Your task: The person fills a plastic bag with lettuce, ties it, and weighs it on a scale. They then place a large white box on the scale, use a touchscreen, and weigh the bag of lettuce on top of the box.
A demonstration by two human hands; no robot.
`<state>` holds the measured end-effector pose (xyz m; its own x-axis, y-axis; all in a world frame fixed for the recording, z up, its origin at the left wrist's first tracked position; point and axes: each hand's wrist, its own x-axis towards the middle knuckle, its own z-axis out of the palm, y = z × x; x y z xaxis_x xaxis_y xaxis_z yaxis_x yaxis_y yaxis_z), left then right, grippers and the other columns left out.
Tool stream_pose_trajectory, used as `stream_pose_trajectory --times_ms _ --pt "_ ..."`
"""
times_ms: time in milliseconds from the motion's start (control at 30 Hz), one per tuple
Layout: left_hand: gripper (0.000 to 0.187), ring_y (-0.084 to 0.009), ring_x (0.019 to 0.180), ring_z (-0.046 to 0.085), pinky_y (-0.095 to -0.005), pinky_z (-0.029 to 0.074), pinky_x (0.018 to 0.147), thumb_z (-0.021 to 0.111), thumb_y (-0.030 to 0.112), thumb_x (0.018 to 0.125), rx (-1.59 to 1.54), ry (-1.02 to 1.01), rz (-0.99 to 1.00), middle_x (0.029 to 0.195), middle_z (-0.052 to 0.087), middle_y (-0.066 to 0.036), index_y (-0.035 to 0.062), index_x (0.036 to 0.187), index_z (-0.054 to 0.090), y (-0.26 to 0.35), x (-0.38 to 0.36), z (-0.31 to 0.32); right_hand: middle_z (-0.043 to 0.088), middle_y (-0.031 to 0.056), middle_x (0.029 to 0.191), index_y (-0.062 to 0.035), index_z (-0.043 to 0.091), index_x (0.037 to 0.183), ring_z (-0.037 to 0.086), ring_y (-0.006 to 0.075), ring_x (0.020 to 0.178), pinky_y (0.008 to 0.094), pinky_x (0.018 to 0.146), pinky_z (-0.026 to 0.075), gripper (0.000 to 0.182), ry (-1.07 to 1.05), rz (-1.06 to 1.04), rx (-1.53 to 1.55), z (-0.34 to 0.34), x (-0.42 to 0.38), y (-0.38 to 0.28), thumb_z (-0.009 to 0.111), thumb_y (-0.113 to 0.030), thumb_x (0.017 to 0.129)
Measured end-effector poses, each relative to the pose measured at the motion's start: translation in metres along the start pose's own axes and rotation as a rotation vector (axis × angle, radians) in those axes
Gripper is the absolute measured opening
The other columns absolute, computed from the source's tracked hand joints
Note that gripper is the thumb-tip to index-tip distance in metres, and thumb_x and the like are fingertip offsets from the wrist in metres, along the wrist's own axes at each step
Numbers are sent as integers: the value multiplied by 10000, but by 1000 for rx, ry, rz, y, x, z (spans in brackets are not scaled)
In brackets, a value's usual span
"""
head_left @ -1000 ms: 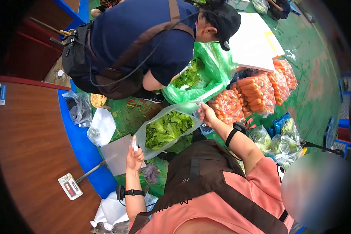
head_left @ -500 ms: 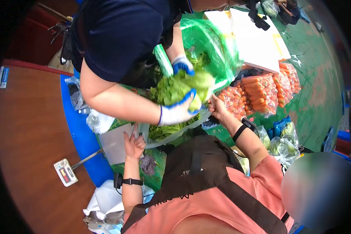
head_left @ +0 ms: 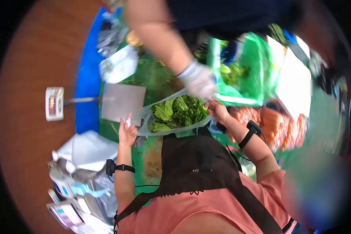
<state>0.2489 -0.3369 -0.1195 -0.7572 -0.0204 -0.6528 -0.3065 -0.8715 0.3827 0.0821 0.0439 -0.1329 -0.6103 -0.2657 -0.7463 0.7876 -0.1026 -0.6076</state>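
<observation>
A clear plastic bag (head_left: pixel 144 125) stretches between my two hands, with green leafy lettuce (head_left: pixel 179 111) inside it. My left hand (head_left: pixel 128 132) pinches the bag's left end, beside a grey square scale plate (head_left: pixel 123 102). At the bag's upper right corner, my right hand (head_left: pixel 217 110) has its fingers closed on the edge. Just above my right hand is the white-gloved hand (head_left: pixel 200 81) of another person, blurred, over the bag's rim.
A green plastic bag (head_left: pixel 257 70) with leafy greens lies at the upper right, by white foam boxes (head_left: pixel 290 82). Bagged carrots (head_left: pixel 275 126) sit below them. The scale's display (head_left: pixel 54 103) is at left. White plastic bags (head_left: pixel 87 150) lie at lower left.
The other person's gloved hands have moved off the lettuce; one is now near my right hand. The bag's opening and its lettuce now show. The view has shifted.
</observation>
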Motion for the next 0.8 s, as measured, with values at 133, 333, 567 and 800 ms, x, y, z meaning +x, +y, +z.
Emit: stream_pose_trajectory --times_ms 133,333,567,800 --pt "568 -80 474 256 -222 245 492 309 508 918 8 102 248 551 249 46 167 1370 266 32 -44 -79 500 -16 722 -36 533 1118 409 62 588 193 535 326 297 -368 -88 -247 122 74 -5 473 -51 828" --pt "553 -115 742 440 -262 363 748 436 339 924 -215 394 503 844 458 4 139 1393 222 36 -78 -182 444 -46 641 -4 585 1019 378 58 553 198 532 320 241 -410 -149 -544 281 171 61 491 -37 800" --pt "809 -190 1072 462 -306 337 926 593 218 837 -141 465 473 1248 425 -88 104 1415 39 16 -2 -324 600 40 835 7 517 1150 573 158 781 279 741 455 397 -482 -339 -855 374 308 162 574 -119 778" --pt "1064 -240 937 554 -366 424 821 740 131 712 47 937 503 1238 450 -191 75 1407 -64 49 63 -349 457 176 1215 -76 383 1284 394 339 1154 410 969 344 703 -364 -739 -1835 499 287 158 678 -263 674"
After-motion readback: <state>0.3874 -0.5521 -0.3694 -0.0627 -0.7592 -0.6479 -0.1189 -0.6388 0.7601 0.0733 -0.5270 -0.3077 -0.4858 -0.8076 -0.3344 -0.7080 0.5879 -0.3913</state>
